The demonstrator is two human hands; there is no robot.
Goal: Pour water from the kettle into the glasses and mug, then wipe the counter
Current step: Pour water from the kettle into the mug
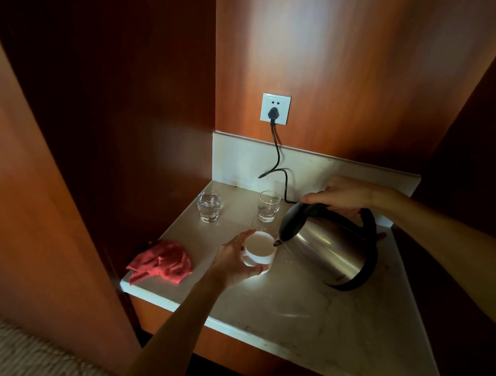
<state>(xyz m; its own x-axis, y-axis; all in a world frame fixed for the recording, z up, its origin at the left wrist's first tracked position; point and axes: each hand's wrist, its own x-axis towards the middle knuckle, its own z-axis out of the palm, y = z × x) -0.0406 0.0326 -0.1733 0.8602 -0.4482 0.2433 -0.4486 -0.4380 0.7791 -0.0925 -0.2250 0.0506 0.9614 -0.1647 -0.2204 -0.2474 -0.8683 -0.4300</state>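
Two hands are at work over the pale stone counter [307,311]. The right hand [345,198] is curled round the black handle on top of the steel kettle [327,247], holding it tilted with its spout [277,242] down and to the left, the tip just over the rim of the white mug [258,251]. The left hand [233,260] wraps the mug from its left side, thumb along the near rim and fingers under and around the wall, so the mug sits between this palm and the spout. The mug's inside looks pale and bright; whether water is in it cannot be told, and no stream shows at the spout.

Behind the mug stand two clear glasses, apart from each other: the left glass [209,206] holds water, the right glass [268,207] stands just beside the kettle's lid end with a little water in its base. A crumpled red cloth [162,262] lies at the counter's left front edge, near the left hand but not touching it. A black cord [277,158] runs from a plug in the white wall socket [275,108] down the backsplash and disappears behind the kettle
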